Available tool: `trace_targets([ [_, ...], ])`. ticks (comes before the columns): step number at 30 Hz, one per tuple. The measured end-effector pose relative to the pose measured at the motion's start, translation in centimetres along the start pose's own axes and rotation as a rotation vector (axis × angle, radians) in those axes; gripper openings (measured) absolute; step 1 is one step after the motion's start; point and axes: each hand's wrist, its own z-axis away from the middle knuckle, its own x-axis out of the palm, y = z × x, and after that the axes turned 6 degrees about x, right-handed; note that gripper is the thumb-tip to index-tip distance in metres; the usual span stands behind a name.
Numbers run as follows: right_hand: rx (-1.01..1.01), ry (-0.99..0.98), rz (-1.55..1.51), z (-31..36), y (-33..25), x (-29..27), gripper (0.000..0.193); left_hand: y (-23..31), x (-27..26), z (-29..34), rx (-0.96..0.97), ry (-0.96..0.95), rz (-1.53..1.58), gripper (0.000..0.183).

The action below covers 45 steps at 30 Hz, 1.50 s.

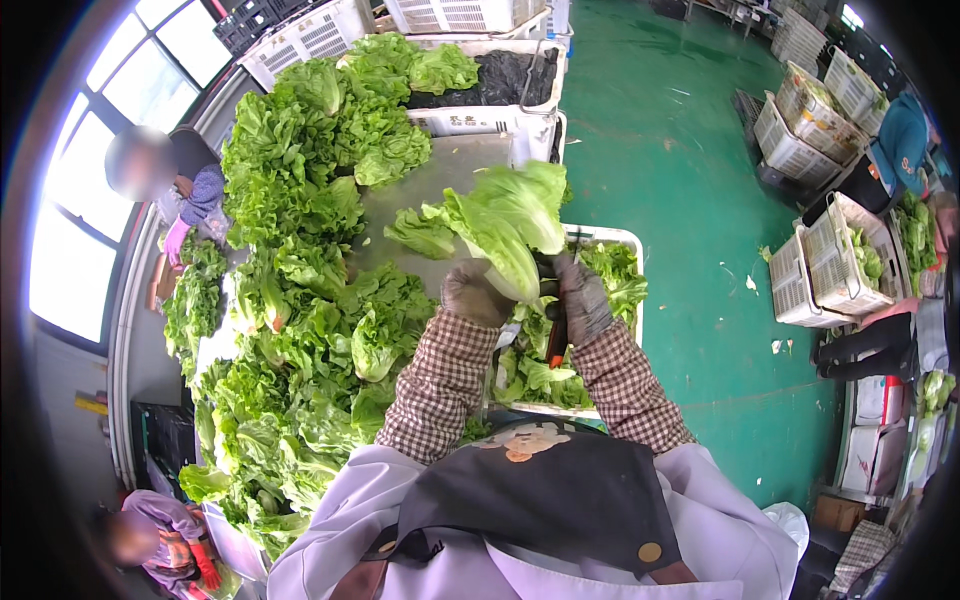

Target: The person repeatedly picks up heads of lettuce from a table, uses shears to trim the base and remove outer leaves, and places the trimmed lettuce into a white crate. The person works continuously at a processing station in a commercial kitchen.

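My left hand [475, 293], in a grey-brown glove, is closed around the base of a green lettuce [515, 225], whose leaves point up and away from me. Close beside it, my right hand [585, 300], gloved too, grips a cutting tool [556, 345] with a black and orange handle at the lettuce's lower end. The tool's blade is mostly hidden, so its exact kind is unclear. Below both hands stands a white crate [639, 300] holding lettuce. A loose lettuce piece [420, 235] lies on the metal table [390, 205] just beyond my left hand.
A large lettuce heap [300, 290] covers the table's left side. At its far end sits a white crate [480, 122] lined with black plastic. Two people work along the left edge, others at the right near stacked crates [835, 260]. Scraps dot the green floor [690, 200].
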Motion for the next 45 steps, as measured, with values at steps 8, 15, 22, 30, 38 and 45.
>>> trace_targets([
  [8, -0.022, 0.043, -0.304, -0.1, 0.3, 1.2, 0.025, 0.4, 2.8, 0.9, -0.103, -0.260, -0.116, 0.066],
  [15, -0.812, -0.003, 0.220, 1.6, 1.3, 2.1, 0.059, 0.3, 4.9, 1.7, 0.116, 0.012, -0.016, 0.061],
  [22, -0.972, 0.060, 0.773, 4.2, -0.7, 3.3, 0.069, 0.7, 6.3, 3.5, 0.076, -0.055, -0.055, 0.046],
  [30, -0.831, 0.089, 0.283, 3.3, -0.2, 2.9, 0.041, 1.4, 7.1, 4.3, 0.137, -0.134, -0.024, 0.046],
  [38, -0.202, -0.105, -0.204, 6.7, -2.6, 5.1, 0.037, 0.9, 8.4, 5.1, 0.298, -0.340, -0.197, 0.050],
  [45, -0.181, -0.099, -0.325, 5.9, -1.6, 3.7, 0.019, 2.0, 8.2, 4.6, 0.224, -0.374, 0.029, 0.057],
])
